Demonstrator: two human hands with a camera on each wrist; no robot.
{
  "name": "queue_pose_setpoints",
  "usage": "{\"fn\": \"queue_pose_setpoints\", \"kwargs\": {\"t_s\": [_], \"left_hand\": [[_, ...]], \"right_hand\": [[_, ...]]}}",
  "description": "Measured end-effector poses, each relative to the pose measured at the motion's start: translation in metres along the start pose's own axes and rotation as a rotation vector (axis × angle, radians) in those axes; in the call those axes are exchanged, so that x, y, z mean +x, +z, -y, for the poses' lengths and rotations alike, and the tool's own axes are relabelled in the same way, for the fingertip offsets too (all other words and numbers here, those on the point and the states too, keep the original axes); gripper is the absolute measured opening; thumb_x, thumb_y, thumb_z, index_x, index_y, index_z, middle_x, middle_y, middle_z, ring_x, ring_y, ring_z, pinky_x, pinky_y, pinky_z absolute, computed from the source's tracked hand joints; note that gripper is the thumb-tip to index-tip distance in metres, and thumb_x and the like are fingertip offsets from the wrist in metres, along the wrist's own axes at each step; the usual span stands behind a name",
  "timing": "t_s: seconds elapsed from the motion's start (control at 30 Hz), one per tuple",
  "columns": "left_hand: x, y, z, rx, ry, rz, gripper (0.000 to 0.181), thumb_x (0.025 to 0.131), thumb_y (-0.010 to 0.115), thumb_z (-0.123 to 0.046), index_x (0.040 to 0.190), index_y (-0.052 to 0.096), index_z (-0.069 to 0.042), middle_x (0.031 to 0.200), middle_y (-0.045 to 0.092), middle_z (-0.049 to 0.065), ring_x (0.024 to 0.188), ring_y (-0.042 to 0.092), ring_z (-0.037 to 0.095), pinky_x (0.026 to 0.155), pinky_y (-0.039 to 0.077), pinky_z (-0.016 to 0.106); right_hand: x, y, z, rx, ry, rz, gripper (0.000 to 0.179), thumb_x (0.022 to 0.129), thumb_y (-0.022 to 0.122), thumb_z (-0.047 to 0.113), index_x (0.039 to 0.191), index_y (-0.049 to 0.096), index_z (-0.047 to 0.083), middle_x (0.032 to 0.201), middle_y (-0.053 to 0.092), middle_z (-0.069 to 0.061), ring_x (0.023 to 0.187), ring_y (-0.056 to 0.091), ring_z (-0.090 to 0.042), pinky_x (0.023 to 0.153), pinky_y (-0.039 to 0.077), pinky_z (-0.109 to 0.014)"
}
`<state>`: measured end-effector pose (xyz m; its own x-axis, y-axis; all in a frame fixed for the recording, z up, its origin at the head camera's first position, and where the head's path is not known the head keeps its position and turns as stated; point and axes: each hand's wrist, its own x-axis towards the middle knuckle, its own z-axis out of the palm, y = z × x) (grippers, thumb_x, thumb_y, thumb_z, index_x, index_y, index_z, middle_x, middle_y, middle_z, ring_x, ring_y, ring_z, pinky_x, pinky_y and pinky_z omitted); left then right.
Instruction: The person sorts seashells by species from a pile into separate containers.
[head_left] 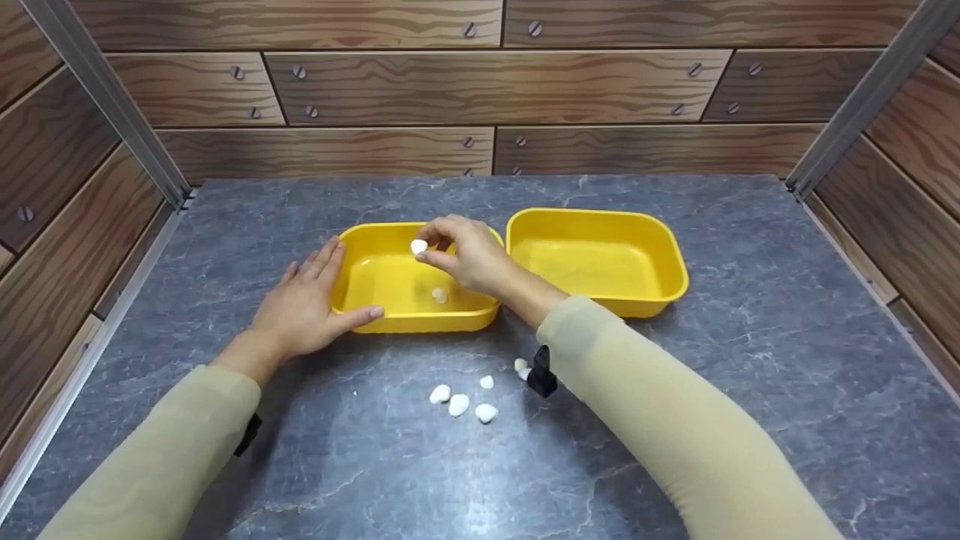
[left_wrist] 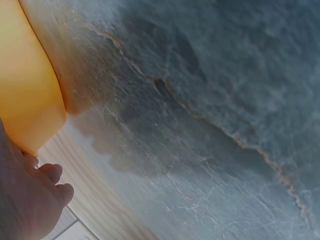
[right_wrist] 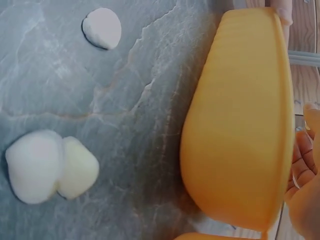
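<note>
My right hand pinches a small white seashell between thumb and fingers, above the left yellow tray. Inside that tray lies one pale shell. My left hand rests against the tray's left side, fingers nearly straight along the wall and thumb across the front rim. In the left wrist view, its fingertips show beside the tray wall. Several white shells lie on the table in front of the tray. Two touching shells show up close in the right wrist view.
A second yellow tray stands right beside the first, with no shells visible in it. Both are on a grey marbled table. Wood-patterned panels and metal posts bound the back and sides.
</note>
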<state>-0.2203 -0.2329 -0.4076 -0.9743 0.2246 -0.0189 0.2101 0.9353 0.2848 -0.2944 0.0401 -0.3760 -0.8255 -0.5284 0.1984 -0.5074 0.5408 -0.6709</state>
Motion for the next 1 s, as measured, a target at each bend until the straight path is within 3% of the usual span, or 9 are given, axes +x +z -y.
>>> {"fn": "queue_pose_setpoints", "kwargs": {"t_s": [0.3,0.67,1.0], "left_hand": [[0.000,-0.001,-0.001,0.010,-0.008,0.015,0.120,0.094,0.050,-0.083,0.170,0.001,-0.005,0.178,0.000,0.011,0.162,0.012,0.040,0.129,0.006,0.061],[-0.001,0.000,0.000,0.002,-0.010,0.008,0.120,0.093,0.049,-0.085,0.171,0.003,-0.006,0.178,0.002,0.011,0.161,0.014,0.040,0.129,0.007,0.060],[0.001,0.000,0.000,-0.003,-0.030,0.015,0.120,0.093,0.050,-0.084,0.171,0.001,-0.006,0.178,0.002,0.012,0.162,0.013,0.040,0.129,0.006,0.061]], "right_hand": [[0.004,0.008,-0.009,-0.038,0.062,0.034,0.026,0.102,0.074,0.026,0.123,0.075,0.009,0.114,0.071,-0.005,0.102,0.064,-0.020,0.091,0.053,-0.030],[0.005,0.010,-0.012,-0.069,0.041,0.052,0.025,0.099,0.079,0.024,0.119,0.079,0.010,0.111,0.072,-0.007,0.100,0.066,-0.021,0.091,0.053,-0.032],[0.001,0.004,-0.008,-0.023,0.072,0.018,0.047,0.101,0.076,0.029,0.144,0.066,0.014,0.134,0.068,-0.011,0.120,0.064,-0.027,0.106,0.050,-0.037]]}}
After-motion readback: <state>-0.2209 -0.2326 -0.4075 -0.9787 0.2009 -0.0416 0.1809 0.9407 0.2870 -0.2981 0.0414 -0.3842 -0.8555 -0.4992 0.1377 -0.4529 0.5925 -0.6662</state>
